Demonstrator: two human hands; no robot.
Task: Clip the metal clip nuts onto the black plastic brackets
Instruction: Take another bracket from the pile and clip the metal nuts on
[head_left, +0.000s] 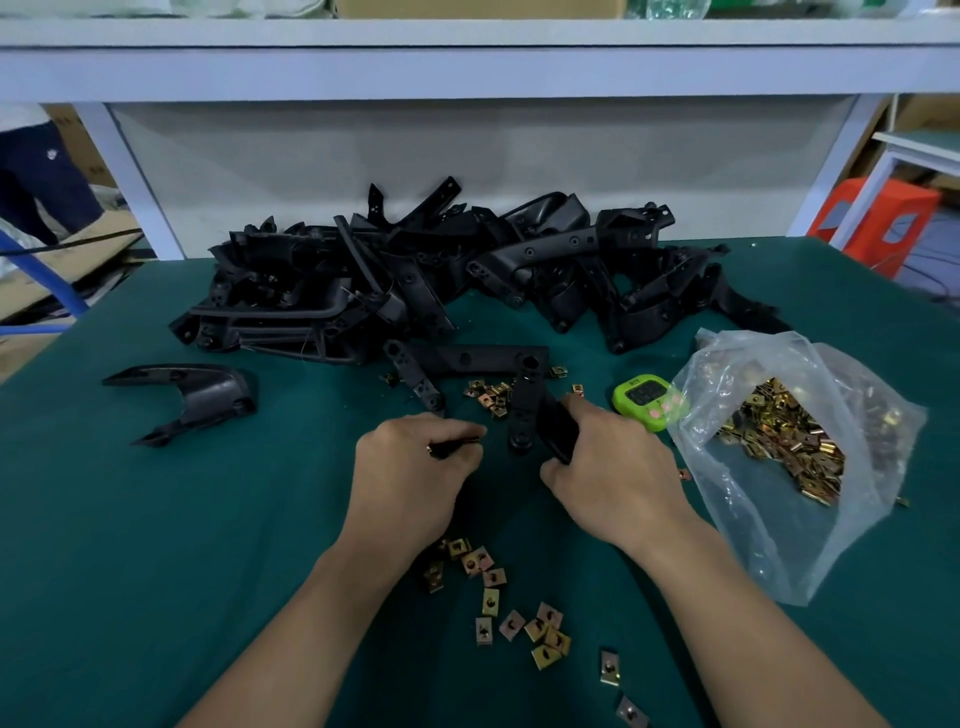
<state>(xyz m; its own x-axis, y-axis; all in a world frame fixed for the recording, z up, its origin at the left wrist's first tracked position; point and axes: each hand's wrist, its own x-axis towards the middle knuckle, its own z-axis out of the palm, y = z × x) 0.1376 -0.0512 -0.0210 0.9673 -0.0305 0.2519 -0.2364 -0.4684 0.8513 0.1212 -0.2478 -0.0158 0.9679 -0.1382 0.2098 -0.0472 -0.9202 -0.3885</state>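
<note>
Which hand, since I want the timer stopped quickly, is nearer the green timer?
Right. The right hand, gripping a black bracket, sits just left of the green timer. The left hand, pinching a thin black part, is farther left, past that bracket.

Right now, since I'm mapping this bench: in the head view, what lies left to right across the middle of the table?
lone black bracket → left hand → right hand → plastic bag of clip nuts
</note>
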